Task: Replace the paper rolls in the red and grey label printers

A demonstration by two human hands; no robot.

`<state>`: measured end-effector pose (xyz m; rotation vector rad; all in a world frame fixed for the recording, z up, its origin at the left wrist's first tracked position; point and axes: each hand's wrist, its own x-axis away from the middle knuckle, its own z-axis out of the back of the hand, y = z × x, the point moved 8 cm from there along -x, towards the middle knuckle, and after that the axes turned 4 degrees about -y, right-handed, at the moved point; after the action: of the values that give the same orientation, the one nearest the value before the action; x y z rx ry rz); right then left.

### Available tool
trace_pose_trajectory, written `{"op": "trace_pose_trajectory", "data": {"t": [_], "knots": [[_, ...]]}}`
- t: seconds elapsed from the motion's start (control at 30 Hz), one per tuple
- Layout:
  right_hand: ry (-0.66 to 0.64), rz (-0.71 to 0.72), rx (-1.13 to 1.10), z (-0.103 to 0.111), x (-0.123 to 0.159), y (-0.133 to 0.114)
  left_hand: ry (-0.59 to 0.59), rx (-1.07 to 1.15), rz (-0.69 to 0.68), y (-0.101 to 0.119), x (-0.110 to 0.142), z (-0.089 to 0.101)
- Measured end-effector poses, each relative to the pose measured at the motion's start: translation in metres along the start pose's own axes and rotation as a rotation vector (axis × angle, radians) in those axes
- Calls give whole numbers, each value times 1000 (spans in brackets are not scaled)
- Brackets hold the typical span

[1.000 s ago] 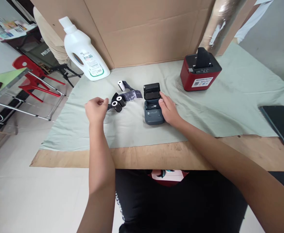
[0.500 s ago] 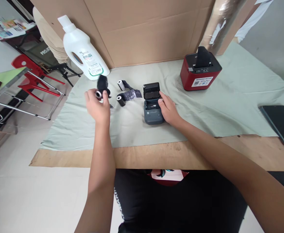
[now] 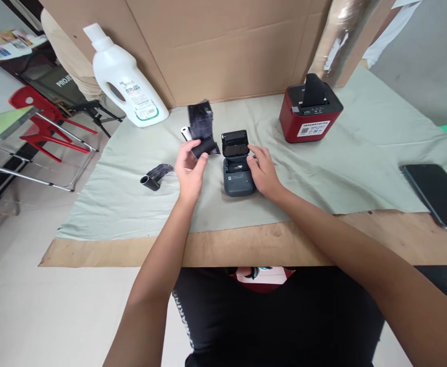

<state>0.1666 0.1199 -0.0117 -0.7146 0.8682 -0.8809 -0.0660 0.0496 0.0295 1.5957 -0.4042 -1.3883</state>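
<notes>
My left hand (image 3: 188, 168) grips a dark paper roll (image 3: 203, 148) just left of the small grey printer (image 3: 238, 176), and a loose dark strip (image 3: 200, 118) stands up from the roll. The printer's lid (image 3: 234, 142) is open. My right hand (image 3: 262, 171) rests against the printer's right side, fingers on its body. A white paper roll (image 3: 185, 132) lies partly hidden behind the strip. Another dark roll (image 3: 152, 178) with a short tail lies on the cloth to the left, apart from my hands.
A white detergent bottle (image 3: 122, 84) stands at the back left before a cardboard wall (image 3: 227, 46). A red printer (image 3: 310, 113) sits at the back right, a black phone (image 3: 435, 194) near the right edge. Grey-green cloth (image 3: 345, 168) covers the table. Red chairs (image 3: 43, 125) are left.
My left hand left one dark roll on the cloth at the left, then moved right to the printer and now holds a dark roll with its strip raised. My right hand stayed on the printer.
</notes>
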Motion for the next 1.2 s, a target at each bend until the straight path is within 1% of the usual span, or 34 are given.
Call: {"op": "trace_pose_trajectory", "data": {"t": [0.1,0.17,0.23,0.3,0.4,0.5,0.6,0.67,0.73,0.8,0.87,0.97,1.03,1.1,1.2], "knots": [[64,114,-29,9,4,-13,-114,32,-45,4,12,-26],[59,172,-68,11,8,-23,-208,76,-20,2,18,-42],[42,189,-107,11,11,-29,-277,122,15,-1,24,-54],[37,153,-117,11,12,-29,-310,143,37,-2,28,-61],[37,105,-115,11,14,-26,-322,103,44,2,30,-64],[30,84,-151,10,14,-26,-327,-56,-29,13,29,-64],[23,59,-179,9,16,-27,-416,-248,-164,27,29,-70],[23,67,-203,8,17,-30,-481,-347,-249,35,30,-73],[46,68,-227,9,18,-31,-515,-457,-317,42,30,-73],[78,59,-242,10,19,-29,-549,-581,-351,45,30,-72],[102,55,-253,11,19,-28,-589,-679,-344,47,30,-70],[126,86,-268,15,18,-29,-584,-719,-307,49,28,-65],[164,124,-286,22,18,-30,-536,-654,-281,49,26,-60],[215,150,-317,31,17,-30,-475,-514,-240,45,23,-55],[239,168,-369,39,16,-28,-377,-230,-106,27,18,-47]]}}
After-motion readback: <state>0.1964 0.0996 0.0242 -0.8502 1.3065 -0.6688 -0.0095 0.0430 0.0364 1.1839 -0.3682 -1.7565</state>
